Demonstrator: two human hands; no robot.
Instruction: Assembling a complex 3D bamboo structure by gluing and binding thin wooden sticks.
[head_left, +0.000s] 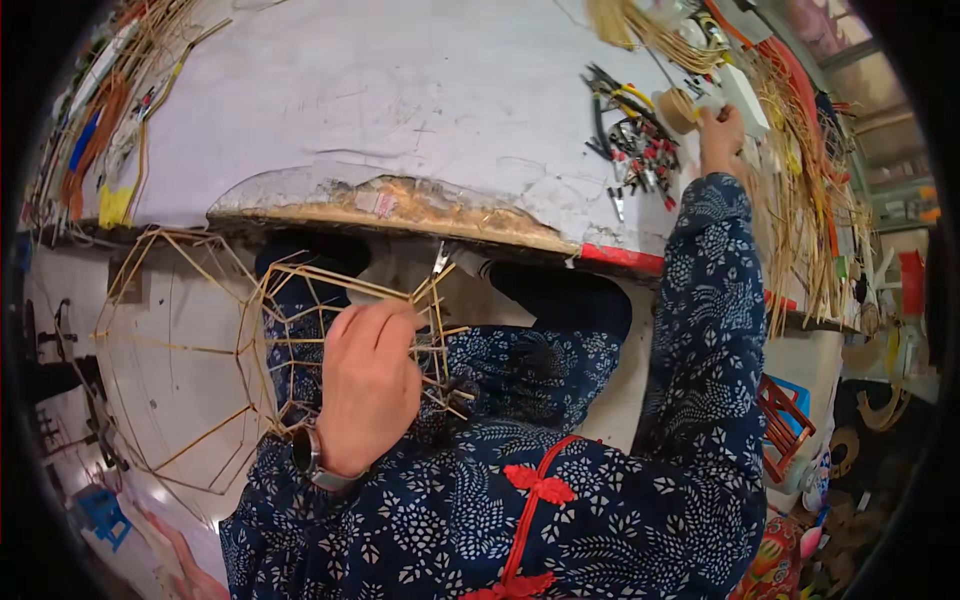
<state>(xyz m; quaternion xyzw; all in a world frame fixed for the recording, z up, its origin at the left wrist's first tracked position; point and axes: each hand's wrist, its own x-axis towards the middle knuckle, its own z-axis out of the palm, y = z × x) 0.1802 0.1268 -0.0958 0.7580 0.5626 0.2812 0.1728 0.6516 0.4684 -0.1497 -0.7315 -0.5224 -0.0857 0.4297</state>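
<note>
My left hand point(372, 375), with a watch at the wrist, is closed on an openwork frame of thin bamboo strips point(240, 352) over my lap. The frame spreads to the left in many-sided cells. A small metal clip point(440, 258) grips a strip at its upper right, beyond my fingers. At the table's far right, my stretched-out right hand point(722, 135) has its fingers bent together beside a brown tape roll point(678, 110) and a white box point(745, 100). Something pale shows at those fingertips, too small to make out.
The pale table point(330, 90) has a broken, worn front edge. Pliers point(603, 110) and a heap of red-and-black clips point(645, 155) lie left of my right hand. Long bamboo strips point(800, 215) hang over the right side. More strips and cords point(95, 150) lie at far left.
</note>
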